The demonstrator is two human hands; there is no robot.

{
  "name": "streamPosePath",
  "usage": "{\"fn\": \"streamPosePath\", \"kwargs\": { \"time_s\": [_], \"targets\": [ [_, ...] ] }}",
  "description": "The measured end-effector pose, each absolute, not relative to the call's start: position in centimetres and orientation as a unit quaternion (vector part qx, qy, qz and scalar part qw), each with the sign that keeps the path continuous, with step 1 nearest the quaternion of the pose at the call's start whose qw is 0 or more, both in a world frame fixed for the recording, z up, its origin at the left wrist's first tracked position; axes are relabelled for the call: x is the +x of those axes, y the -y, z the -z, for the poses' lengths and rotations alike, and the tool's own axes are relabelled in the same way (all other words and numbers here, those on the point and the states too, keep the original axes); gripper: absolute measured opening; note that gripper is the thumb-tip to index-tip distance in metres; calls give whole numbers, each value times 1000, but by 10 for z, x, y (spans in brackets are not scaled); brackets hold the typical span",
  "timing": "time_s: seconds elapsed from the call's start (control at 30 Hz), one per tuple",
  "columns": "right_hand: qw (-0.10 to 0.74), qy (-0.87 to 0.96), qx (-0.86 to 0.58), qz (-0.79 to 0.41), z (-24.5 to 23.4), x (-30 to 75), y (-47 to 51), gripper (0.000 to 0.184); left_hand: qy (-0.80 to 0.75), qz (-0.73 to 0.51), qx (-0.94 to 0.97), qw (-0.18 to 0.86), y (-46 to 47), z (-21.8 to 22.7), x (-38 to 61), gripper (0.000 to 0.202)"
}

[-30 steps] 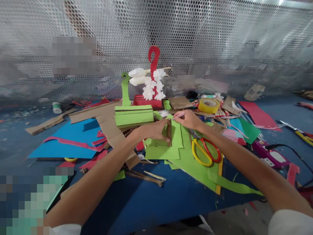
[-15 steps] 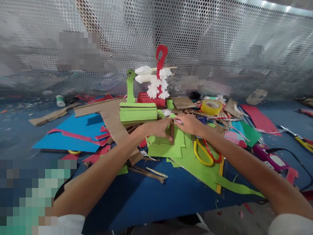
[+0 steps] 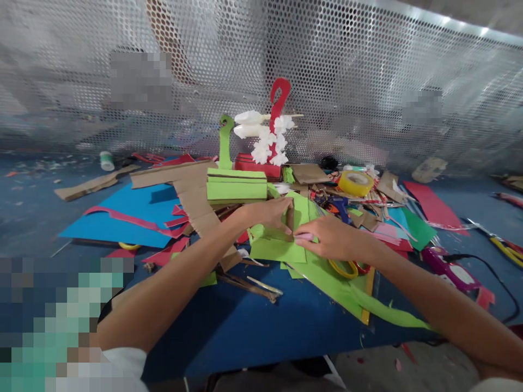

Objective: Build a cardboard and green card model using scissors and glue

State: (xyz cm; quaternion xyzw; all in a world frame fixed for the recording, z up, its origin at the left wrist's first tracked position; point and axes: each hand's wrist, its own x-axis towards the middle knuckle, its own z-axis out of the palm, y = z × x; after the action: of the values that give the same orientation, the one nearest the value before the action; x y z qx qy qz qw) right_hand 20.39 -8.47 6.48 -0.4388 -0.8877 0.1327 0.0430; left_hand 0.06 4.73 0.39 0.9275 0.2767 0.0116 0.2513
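Note:
My left hand [image 3: 272, 212] presses a small brown cardboard piece [image 3: 290, 219] upright on a light green sheet [image 3: 278, 250], thumb and fingers around it. My right hand [image 3: 333, 238] is closed on a small pink tool [image 3: 304, 237], whose tip sits at the lower end of the cardboard. What kind of tool it is, I cannot make out. Partly beneath my right forearm lie scissors with a yellow handle loop [image 3: 343, 269] and a red one. Beyond my left hand rests a green-covered cardboard block [image 3: 237, 188].
Behind stand a green hooked strip [image 3: 225, 147] and a red hooked shape [image 3: 280, 95] with white paper flowers. A yellow tape roll [image 3: 355, 183], blue glue gun [image 3: 341, 208] and purple device [image 3: 449, 269] with a cable lie right. Blue card [image 3: 122, 215] and cardboard scraps [image 3: 196, 190] cover the left.
My right hand has slid the pink tool down and toward me along the cardboard edge, from its top to its lower end. My left hand stays on the cardboard.

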Motion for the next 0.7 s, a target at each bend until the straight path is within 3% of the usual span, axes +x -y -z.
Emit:
{"fn": "streamPosePath", "kwargs": {
  "time_s": [0.1, 0.47, 0.7],
  "targets": [
    [22, 881, -444, -159, -76, 203, 88, 30, -284, -6, 927, 244, -50, 0, 1, 66],
    [-4, 868, -496, -34, -60, 206, 37, 30, -283, -13, 927, 244, -53, 3, -1, 84],
    [-31, 874, -483, -43, -58, 201, 48, 26, -289, -8, 927, 240, -49, -2, 2, 75]
  ]
}}
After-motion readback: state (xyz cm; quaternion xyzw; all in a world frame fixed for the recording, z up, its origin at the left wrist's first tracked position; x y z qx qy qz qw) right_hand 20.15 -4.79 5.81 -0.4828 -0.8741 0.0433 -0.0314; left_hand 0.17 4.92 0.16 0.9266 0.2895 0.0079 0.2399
